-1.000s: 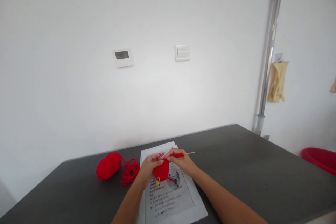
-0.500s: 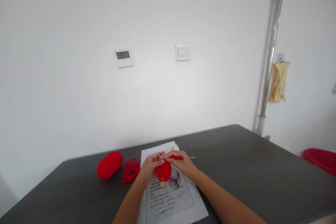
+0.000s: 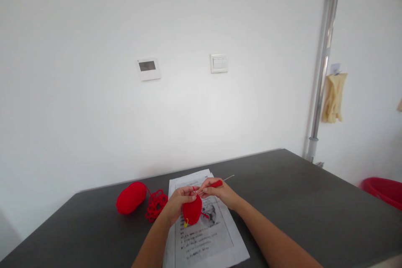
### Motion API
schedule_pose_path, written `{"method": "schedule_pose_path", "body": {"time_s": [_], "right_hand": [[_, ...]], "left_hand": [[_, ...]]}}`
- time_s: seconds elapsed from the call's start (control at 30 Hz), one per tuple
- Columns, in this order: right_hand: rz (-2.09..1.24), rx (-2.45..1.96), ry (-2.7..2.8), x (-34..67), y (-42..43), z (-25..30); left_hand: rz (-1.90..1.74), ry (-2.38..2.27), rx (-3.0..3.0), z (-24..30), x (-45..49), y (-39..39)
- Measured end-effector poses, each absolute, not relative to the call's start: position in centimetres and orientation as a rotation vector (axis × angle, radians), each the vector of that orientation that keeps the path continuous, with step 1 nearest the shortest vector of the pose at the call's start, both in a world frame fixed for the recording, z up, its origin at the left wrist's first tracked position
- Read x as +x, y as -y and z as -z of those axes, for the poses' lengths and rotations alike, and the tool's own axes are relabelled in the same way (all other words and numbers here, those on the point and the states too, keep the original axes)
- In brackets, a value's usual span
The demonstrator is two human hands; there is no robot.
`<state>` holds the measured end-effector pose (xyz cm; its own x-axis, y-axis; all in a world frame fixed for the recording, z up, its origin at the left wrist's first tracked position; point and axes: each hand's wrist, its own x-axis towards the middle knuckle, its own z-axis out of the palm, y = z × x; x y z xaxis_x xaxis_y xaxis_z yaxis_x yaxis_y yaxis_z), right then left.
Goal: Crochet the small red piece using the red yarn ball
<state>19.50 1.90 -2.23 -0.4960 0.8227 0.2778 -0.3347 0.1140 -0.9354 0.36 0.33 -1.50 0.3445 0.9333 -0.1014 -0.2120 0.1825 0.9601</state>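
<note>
My left hand (image 3: 176, 205) pinches the top edge of a round red crocheted piece (image 3: 192, 210) that hangs below my fingers, with a small yellow marker (image 3: 186, 220) clipped at its lower edge. My right hand (image 3: 220, 193) is closed on a crochet hook with a red handle (image 3: 216, 184); its thin metal end sticks out up and to the right. Both hands meet just above a printed paper sheet (image 3: 204, 234) on the dark table (image 3: 298, 201). A red yarn ball (image 3: 131, 197) and a loose tangle of red yarn (image 3: 155, 204) lie left of my hands.
A white wall with a small display panel (image 3: 148, 69) and a light switch (image 3: 219, 63) stands behind the table. A metal pole (image 3: 322, 71) rises at the right, with pale rubber gloves (image 3: 333, 97) hanging beside it. A red basin (image 3: 383, 190) sits past the table's right edge.
The crocheted piece has shifted slightly left and the yellow marker with it. My right hand tilted the hook, so its metal end now points higher.
</note>
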Motion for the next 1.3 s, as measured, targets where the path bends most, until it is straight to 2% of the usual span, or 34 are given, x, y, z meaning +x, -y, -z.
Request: {"method": "schedule_pose_path", "body": {"time_s": [0.27,0.57,1.13,1.3], "right_hand": [[-1.722,-0.442,1.448,20.0,-1.8,1.9],[-1.751,-0.503,1.594,20.6,-1.7,1.3],[-1.558,-0.622,1.754,19.9,-1.9,1.9],[-1.349,-0.649,1.871,19.5,-1.4,1.7]], "left_hand": [[-0.862,-0.809,1.106,1.3,0.2,-0.1],[-0.792,-0.851,1.172,1.4,-0.1,0.1],[-0.83,-1.054,1.294,1.6,-0.2,-0.6],[-0.865,-1.107,1.317,1.8,-0.2,-0.8]]}}
